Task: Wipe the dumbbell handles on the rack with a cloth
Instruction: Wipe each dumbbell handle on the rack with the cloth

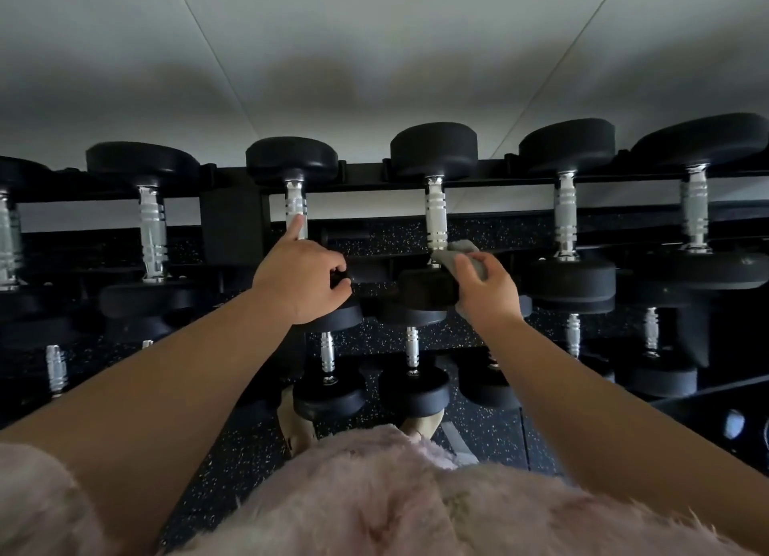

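Note:
A black rack (366, 170) holds a top row of black dumbbells with ribbed silver handles. My right hand (484, 289) grips a grey cloth (457, 254) against the near end of the handle (435, 212) of the middle dumbbell. My left hand (301, 279) points its forefinger up onto the neighbouring handle (296, 206) to the left, with the other fingers curled over that dumbbell's near head. More handles stand at the left (152, 231) and right (566, 212).
Lower rack rows carry several smaller dumbbells (328, 393) just above a black speckled rubber floor (249, 451). A white wall (374, 56) rises behind the rack. A fluffy pink garment (374, 501) fills the bottom of the view.

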`<state>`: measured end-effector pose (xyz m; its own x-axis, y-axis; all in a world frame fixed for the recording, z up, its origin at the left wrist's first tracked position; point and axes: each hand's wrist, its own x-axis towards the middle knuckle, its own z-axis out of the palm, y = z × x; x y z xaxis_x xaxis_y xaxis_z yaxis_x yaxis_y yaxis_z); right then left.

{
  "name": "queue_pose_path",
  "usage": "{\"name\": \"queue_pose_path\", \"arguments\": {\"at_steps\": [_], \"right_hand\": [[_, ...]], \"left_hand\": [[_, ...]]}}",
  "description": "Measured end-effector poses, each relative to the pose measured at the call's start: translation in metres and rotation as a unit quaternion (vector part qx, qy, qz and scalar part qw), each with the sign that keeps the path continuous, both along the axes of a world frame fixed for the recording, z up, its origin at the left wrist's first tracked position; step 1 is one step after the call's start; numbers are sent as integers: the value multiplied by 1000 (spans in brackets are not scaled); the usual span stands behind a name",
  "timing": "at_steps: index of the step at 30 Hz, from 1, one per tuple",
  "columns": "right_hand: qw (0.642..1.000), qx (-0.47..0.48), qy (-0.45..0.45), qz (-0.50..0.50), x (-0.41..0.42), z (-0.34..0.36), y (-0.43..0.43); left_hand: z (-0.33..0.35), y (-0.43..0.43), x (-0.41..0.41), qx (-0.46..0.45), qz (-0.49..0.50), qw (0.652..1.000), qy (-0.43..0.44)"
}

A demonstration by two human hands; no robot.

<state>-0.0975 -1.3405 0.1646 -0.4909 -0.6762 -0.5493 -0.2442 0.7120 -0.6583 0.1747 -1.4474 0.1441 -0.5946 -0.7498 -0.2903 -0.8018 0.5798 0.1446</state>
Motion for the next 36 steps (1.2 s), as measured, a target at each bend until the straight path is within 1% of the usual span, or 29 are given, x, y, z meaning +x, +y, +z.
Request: {"name": "queue_pose_path", "arguments": {"at_steps": [2,3,5,6,7,9,11,13,15,16,17,18,19,20,21,24,25,27,29,30,31,32,33,34,36], "right_hand": [[999,36,-21,-20,-3,2,-5],[999,40,-6,-13,0,2,-7],[996,13,72,48,11,0,-6],[987,-11,122,104,19,-2,-2],[969,-23,181,168,29,-4,3],[914,-31,302,268,48,-6,10],[863,-44,377,332,59,-7,10],[806,-50,407,427,64,-7,5],[729,-40,416,542,67,-5,-4],[693,-37,422,583,68,-5,-10],[669,-33,427,608,69,-5,-16],[659,-28,428,618,70,-4,-21],[658,-31,424,621,69,-4,-23],[665,-43,418,617,68,-4,-23],[682,-65,410,602,63,-4,-21],[767,-137,389,490,36,-3,-4],[796,-132,380,452,25,-2,2],[852,-81,345,385,5,-1,12],[908,-21,272,318,-5,-2,17],[927,-8,236,291,-6,-3,18],[938,-3,215,270,-3,-3,17],[942,2,214,260,2,-4,15],[935,3,235,267,11,-3,14],[913,-9,280,295,20,-4,12],[835,-76,387,383,38,-10,10]], "left_hand": [[0,1,-3,-3,2,1000,-5],[-1,1,-5,-6,1,1000,-8],[-2,2,-6,-11,1,1000,-10],[-3,2,-6,-13,3,1000,-5],[-4,1,-5,-13,5,1000,1],[-4,1,-5,-14,9,1000,11],[-3,2,-5,-15,11,1000,16],[-2,4,-6,-25,7,1000,14],[0,5,-6,-34,0,999,9],[1,5,-6,-38,-1,999,6],[2,5,-6,-41,-2,999,4],[3,4,-6,-41,-3,999,1],[3,4,-6,-41,-4,999,-2],[4,4,-6,-39,-4,999,-2],[4,4,-6,-36,-3,999,-1],[3,4,-6,-30,3,1000,5],[2,3,-6,-27,4,1000,7],[0,3,-5,-21,3,1000,8],[-1,3,-5,-21,3,1000,7],[-1,3,-5,-22,3,1000,7],[0,3,-5,-23,5,1000,7],[-1,3,-5,-24,7,1000,9],[-1,3,-4,-24,8,1000,13],[-1,4,-4,-25,8,1000,17],[-1,5,-4,-30,9,999,23]]}}
